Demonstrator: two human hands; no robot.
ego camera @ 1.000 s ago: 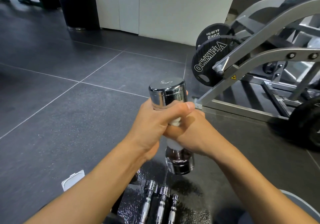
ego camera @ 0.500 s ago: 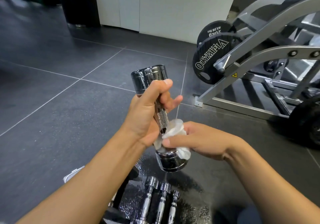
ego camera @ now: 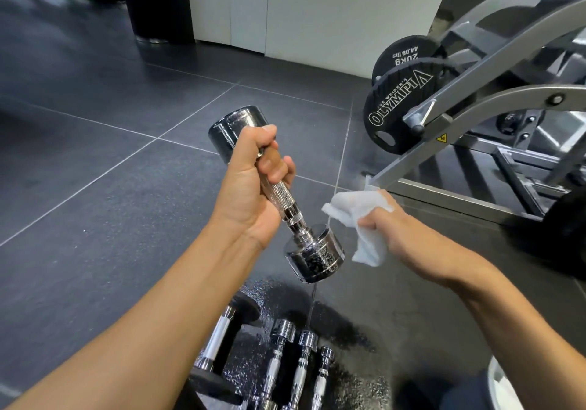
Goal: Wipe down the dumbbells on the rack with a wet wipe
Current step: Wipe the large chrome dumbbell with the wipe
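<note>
Below me, 3 slim dumbbells (ego camera: 301, 365) lie on the rack (ego camera: 250, 368). My right hand (ego camera: 399, 229) pinches the bunched wet wipe (ego camera: 355, 216) just right of the near, lower head of the chrome dumbbell (ego camera: 285, 200), not touching. My left hand (ego camera: 250, 187) grips its handle; its axis slants up and away leftward.

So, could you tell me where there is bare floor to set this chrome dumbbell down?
The dark grey tiled floor is bare left of your left hand, and ahead towards the white wall. It is crowded straight below, where small chrome dumbbells lie, and right, by the grey machine frame.
</note>
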